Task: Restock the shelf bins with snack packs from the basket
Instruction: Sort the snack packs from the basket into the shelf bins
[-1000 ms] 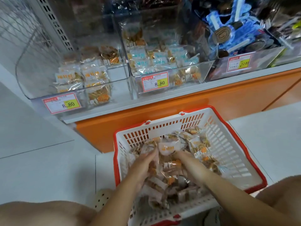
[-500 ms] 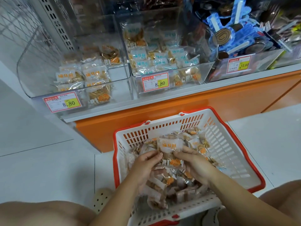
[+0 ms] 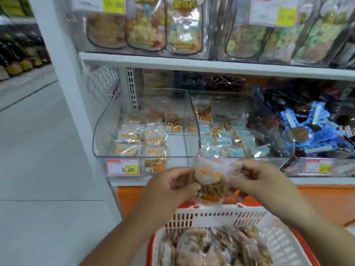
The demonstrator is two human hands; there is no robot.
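The left hand (image 3: pixel 169 187) and the right hand (image 3: pixel 263 179) hold a small bunch of snack packs (image 3: pixel 209 173) between them. The fingers of both hands are curled around the edges of the bunch, the left hand on its left side and the right hand on its right side. The front pack is white with orange letters, and brown sticks show through its clear lower part.

Just below the hands stands the basket (image 3: pixel 211 217), white with a red rim, and it is full of more packs (image 3: pixel 211 248) of the same kind. Just behind the held bunch is the front edge of the low shelf with its clear bins. The left bin (image 3: pixel 107 131), up and to the left of the hands, holds a few rows of orange-lettered packs (image 3: pixel 142 139), and much of its bottom is bare. A price tag (image 3: pixel 123 167) sits on its front. The middle bin (image 3: pixel 194 116), directly behind the hands, holds blue-lettered packs (image 3: pixel 224 139). To the right, another bin holds blue wrappers (image 3: pixel 311 127).

Under the bins, the shelf base (image 3: pixel 326 200) is orange. Above them a white shelf board (image 3: pixel 192 62) carries clear bags (image 3: pixel 146 25) of colourful sweets. A white post (image 3: pixel 63 73) stands at the left end of the shelf. Beyond it, the pale tiled floor (image 3: pixel 38 150) runs to another aisle (image 3: pixel 19 54), which is blurred.
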